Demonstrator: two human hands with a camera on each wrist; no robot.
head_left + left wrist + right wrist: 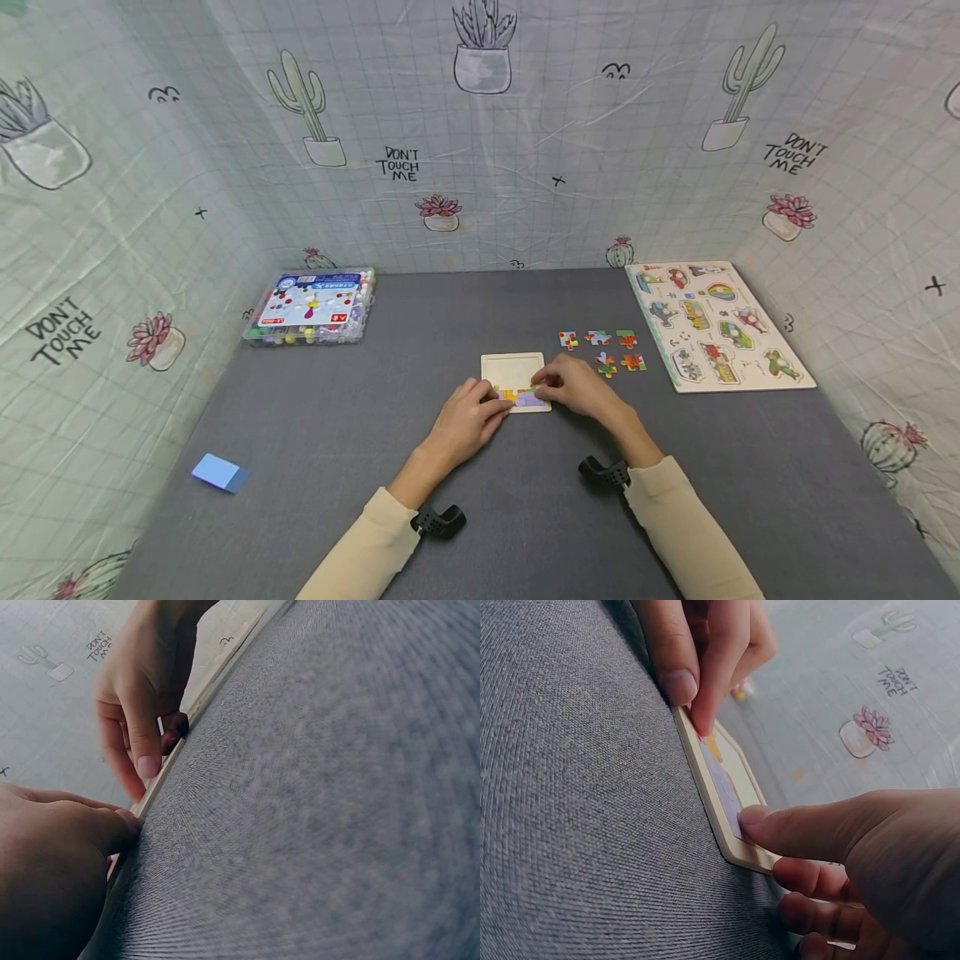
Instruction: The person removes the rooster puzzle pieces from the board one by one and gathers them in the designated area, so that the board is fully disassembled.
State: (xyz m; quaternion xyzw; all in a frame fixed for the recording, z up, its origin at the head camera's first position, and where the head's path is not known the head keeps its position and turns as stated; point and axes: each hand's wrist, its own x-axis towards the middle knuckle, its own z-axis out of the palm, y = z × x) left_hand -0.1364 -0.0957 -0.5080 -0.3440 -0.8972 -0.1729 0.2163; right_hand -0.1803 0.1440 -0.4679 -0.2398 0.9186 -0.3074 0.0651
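Note:
A small wooden puzzle tray lies on the table, with joined yellow and purple jigsaw pieces along its near side. My left hand grips the tray's near left corner, thumb at the outer edge and a finger over the pieces. From the right, my right hand holds the tray's side. In the right wrist view its thumb rests on the purple part while the other fingers curl beside the rim. Several loose jigsaw pieces lie beyond the right hand.
A large picture board lies at the back right. At the back left sits a clear plastic case of colourful parts. A small blue object is at the left. Printed cloth walls in the grey table.

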